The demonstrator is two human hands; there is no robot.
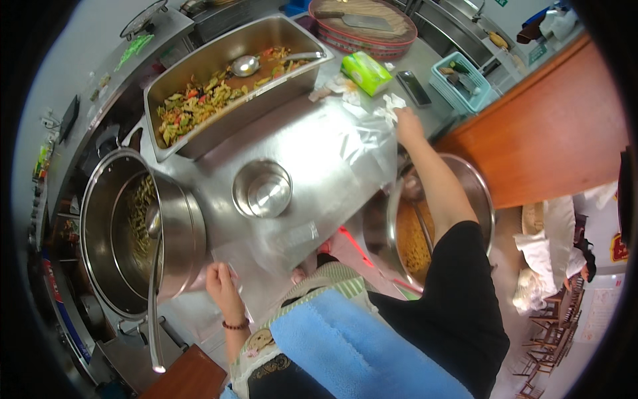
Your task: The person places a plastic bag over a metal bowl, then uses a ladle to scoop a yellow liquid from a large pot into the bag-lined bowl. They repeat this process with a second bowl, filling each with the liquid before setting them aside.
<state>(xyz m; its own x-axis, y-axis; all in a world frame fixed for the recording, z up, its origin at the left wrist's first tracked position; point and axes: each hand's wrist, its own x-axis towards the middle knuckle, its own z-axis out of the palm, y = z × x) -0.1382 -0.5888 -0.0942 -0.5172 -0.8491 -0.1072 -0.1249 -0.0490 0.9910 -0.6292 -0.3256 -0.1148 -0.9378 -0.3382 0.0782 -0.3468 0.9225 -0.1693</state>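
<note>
My right hand [410,127] reaches out over the steel table, its fingers closed on a crumpled white tissue [391,106]. Clear plastic film [361,142] lies just beside that hand. Near the table's front edge my left hand [222,285] is curled, with a clear plastic bag [244,259] at its fingers; the bag's outline is hard to make out. Between the hands stands a small round steel bowl [262,189] with no food visible inside. A green tissue pack [366,73] and a phone [413,89] lie beyond my right hand.
A deep steel pan [249,102] of cooked vegetables stands at the back with a ladle [246,65]. Large pots flank me: green food in the left pot [182,224], orange-yellow food in the right pot [443,164]. A cleaver [366,21] rests on a round chopping block [394,37].
</note>
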